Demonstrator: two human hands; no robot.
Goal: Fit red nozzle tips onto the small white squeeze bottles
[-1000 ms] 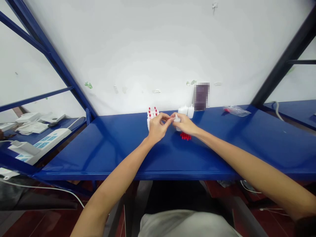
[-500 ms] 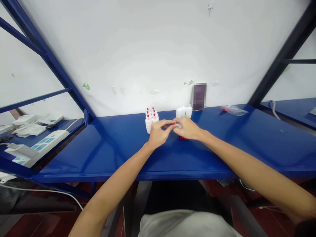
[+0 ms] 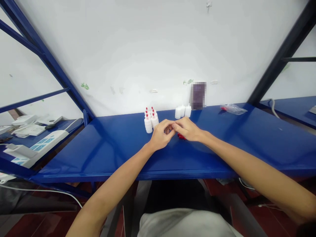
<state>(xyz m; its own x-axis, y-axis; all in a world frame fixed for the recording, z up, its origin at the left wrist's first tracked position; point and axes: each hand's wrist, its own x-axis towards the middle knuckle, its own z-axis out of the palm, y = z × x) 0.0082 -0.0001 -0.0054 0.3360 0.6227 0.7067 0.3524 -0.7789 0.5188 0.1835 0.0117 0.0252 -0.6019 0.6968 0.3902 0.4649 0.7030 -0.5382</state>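
Over the middle of the table my left hand and my right hand meet at the fingertips. The left thumb and fingers are pinched on a small red cap, which is hidden now but showed a moment ago. My right hand is curled shut around a white bottle, now covered by the fingers. Just under the right hand lie several loose red caps. Behind the left hand stand several white bottles with red tips, upright in rows. Beyond the right hand stand several white bottles without red tips.
A dark, blurred-out upright object leans on the wall. To its right lies a clear plastic bag with something red in it. At the far left are a white power strip and papers. Blue frame posts flank the blue tabletop.
The fingers of both hands have closed in, and the red cap and white piece seen between them are now covered. More of the loose red caps shows below the right hand.
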